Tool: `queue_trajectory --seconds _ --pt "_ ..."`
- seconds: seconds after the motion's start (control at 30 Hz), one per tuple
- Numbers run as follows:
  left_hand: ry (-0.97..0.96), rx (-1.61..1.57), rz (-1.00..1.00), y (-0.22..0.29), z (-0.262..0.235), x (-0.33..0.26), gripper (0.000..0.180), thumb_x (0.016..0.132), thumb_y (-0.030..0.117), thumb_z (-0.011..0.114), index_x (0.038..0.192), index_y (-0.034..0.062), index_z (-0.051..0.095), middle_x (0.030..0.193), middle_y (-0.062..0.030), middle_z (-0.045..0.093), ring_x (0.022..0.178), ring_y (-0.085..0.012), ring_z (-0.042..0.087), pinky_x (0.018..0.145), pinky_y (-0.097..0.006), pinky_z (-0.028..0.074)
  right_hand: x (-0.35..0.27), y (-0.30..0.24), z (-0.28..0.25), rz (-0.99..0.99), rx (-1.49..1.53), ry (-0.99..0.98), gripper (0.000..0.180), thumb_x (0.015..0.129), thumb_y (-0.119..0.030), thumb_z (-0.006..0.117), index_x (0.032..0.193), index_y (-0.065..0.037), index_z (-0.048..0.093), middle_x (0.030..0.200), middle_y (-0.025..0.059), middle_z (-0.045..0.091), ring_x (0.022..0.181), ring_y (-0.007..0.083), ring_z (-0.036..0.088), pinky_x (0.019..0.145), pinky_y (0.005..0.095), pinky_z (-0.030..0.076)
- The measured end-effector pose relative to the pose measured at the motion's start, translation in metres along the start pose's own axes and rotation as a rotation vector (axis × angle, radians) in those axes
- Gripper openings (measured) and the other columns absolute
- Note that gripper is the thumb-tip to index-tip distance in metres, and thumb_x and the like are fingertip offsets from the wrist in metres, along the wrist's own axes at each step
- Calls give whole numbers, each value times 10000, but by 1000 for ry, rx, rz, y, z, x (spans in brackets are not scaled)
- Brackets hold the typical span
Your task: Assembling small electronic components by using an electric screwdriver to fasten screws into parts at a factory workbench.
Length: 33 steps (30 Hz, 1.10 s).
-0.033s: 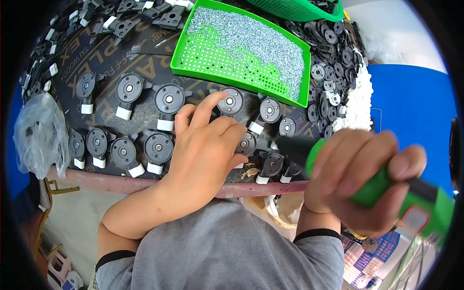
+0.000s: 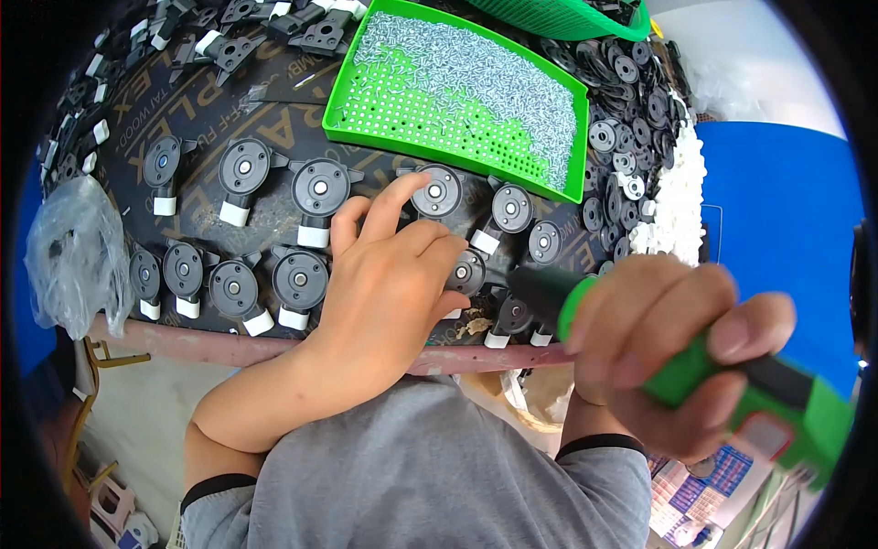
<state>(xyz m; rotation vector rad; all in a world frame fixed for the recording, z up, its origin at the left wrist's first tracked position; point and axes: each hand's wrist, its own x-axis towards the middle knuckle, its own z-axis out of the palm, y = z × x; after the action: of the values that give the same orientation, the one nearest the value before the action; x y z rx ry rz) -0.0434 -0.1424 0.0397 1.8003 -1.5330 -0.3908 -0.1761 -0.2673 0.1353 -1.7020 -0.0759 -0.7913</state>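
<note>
Two rows of black plastic parts lie on the board, each with a round disc and a white end tab. Over their middle spreads my left hand point(image 2: 389, 265), fingers apart. A fingertip rests at the edge of one disc part point(image 2: 436, 190) in the far row. Below its curled fingers and beside the thumb, another disc part point(image 2: 466, 273) is partly covered. My right hand point(image 2: 677, 339) is wrapped round a green and black power screwdriver point(image 2: 791, 412). The driver's black nose point(image 2: 535, 291) points left, above the near row's right end. Its tip shows no contact I can make out.
A green perforated tray point(image 2: 402, 137) full of small silver screws stands at the back. Black discs point(image 2: 626, 137) and white pieces point(image 2: 672, 201) are heaped on the right. A clear plastic bag point(image 2: 78, 252) hangs at the left edge; black brackets point(image 2: 233, 53) lie far left.
My right hand has shifted slightly left with the power screwdriver, bringing its nose closer to my left hand. My left hand and the parts have stayed in place.
</note>
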Motion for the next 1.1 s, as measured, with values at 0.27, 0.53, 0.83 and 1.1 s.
queue_trajectory --seconds 0.27,0.53,0.83,1.1 --pt "-9 -11 -8 -1 1 3 463 610 79 850 1052 83 713 1071 -43 688 1333 -304 471 1018 -491 299 -11 27 8 21 -37 8 313 995 -301 630 1076 -83 421 684 61 553 501 175 541 495 348 490" --pt "25 22 3 0 3 0 383 652 106 823 1007 46 692 980 -61 662 1298 -316 483 1006 -503 323 7 29 -5 30 -33 -276 316 987 -309 644 1043 -80 434 679 75 574 515 195 568 470 360 496" --pt "-8 52 26 7 6 4 427 665 195 828 1039 42 692 1052 -60 654 1321 -299 465 1028 -496 313 17 25 -40 -55 124 -8 231 1046 -282 407 1156 -90 472 693 51 523 536 174 526 509 327 472" --pt "-1 115 -35 7 4 5 479 642 227 844 1061 56 689 1105 -51 653 1330 -301 458 1023 -499 295 30 88 -51 -83 -64 422 165 994 -91 543 1086 8 448 610 86 524 476 160 512 469 315 476"
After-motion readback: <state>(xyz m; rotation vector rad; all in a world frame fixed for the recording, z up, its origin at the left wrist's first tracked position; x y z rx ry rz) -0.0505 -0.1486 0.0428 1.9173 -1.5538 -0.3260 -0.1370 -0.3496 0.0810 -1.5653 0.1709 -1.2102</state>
